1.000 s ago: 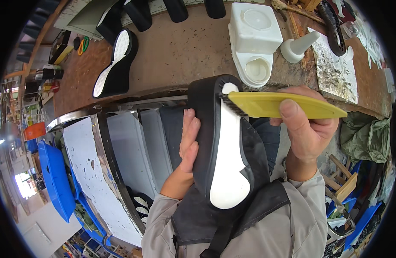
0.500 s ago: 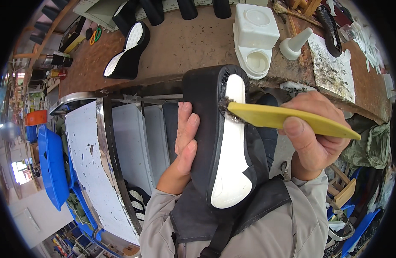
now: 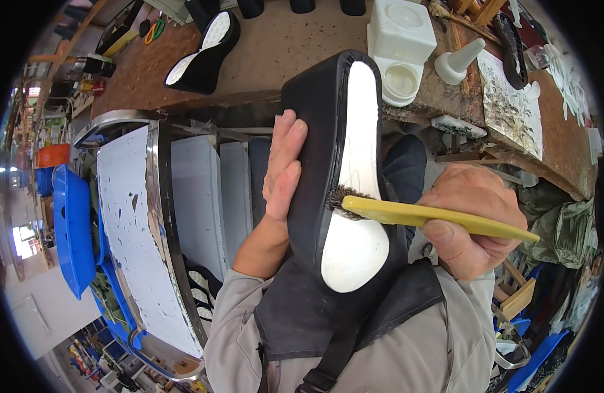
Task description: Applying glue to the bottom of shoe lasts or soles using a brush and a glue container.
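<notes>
A black wedge shoe sole (image 3: 308, 157) with a white upper face stands tilted in front of my body, its heel end toward the bench. My left hand (image 3: 283, 164) presses along its left side, fingers extended against the black wall, holding it. In my right hand (image 3: 475, 219) is a brush (image 3: 407, 214) with a flat yellow handle, gripped between thumb and fingers. Its dark bristles touch the left edge of the white face, just above the broad toe part. A black apron (image 3: 315, 321) lies under the wedge.
On the brown bench (image 3: 302, 46) stand a white plastic glue container (image 3: 400, 39) with an open cup, a white cone-shaped nozzle (image 3: 459, 62) and another black wedge sole (image 3: 207, 59). A metal-edged rack (image 3: 148, 242) is at my left, with a blue bin (image 3: 74, 229) beyond.
The brush has moved down the white face toward the toe part, along its left edge. The wedge appears slightly higher in view and turned a little. Both hands keep their hold.
</notes>
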Available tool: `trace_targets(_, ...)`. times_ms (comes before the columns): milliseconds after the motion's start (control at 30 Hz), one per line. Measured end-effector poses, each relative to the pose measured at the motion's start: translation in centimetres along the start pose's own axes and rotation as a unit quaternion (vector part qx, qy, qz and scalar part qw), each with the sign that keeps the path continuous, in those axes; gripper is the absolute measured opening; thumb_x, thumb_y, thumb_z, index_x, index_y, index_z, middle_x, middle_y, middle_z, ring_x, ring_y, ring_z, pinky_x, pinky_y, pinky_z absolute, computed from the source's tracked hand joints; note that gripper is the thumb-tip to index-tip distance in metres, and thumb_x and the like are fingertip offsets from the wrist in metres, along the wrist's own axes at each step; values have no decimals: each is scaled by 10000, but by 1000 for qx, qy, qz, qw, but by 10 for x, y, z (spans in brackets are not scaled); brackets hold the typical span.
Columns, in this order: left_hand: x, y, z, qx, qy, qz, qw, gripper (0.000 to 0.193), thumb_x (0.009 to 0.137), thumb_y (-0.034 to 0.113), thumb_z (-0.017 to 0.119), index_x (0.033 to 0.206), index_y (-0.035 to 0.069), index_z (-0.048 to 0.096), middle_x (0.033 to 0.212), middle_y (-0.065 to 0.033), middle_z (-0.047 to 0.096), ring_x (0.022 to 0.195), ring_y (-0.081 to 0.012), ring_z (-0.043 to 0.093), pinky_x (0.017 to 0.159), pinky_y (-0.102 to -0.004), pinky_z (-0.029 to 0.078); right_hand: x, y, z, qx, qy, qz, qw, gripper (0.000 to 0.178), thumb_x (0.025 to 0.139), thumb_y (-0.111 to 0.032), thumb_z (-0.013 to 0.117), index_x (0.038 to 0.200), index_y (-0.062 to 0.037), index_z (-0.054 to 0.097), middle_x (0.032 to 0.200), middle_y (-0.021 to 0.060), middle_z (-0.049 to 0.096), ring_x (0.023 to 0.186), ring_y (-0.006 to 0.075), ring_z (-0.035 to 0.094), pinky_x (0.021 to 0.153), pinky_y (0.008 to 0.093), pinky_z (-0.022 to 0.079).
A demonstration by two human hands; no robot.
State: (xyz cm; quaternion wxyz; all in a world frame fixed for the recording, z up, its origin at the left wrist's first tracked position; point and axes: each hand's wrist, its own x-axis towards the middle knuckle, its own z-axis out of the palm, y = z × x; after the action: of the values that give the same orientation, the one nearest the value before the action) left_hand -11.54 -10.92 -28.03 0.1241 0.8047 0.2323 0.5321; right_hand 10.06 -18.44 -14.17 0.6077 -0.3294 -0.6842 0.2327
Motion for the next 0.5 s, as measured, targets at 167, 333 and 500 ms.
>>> trace_targets(167,20,0,12,-39,73,93,992,628,833,80,669,1343,53,304,1329,-264,438,1236,-323,483,1003,-416,452,-2,-1,2,1,-35,-20,999,166,661,26,711,811,82,668,647,143,657,494,191,615,420,250,449)
trace_targets(333,17,3,16,-67,103,63,990,542,828,117,671,1263,29,361,1268,-303,498,1160,-457,515,1017,-548,369,-6,-1,7,9,-48,-54,997,188,657,19,720,822,87,659,651,151,654,489,195,622,403,252,445)
trace_targets(500,14,2,10,-85,80,45,992,526,818,100,664,1252,18,378,1263,-296,507,1160,-438,523,1011,-521,388,-8,-4,11,11,-74,-57,996,211,643,17,727,826,91,652,663,159,653,494,199,623,397,253,444)
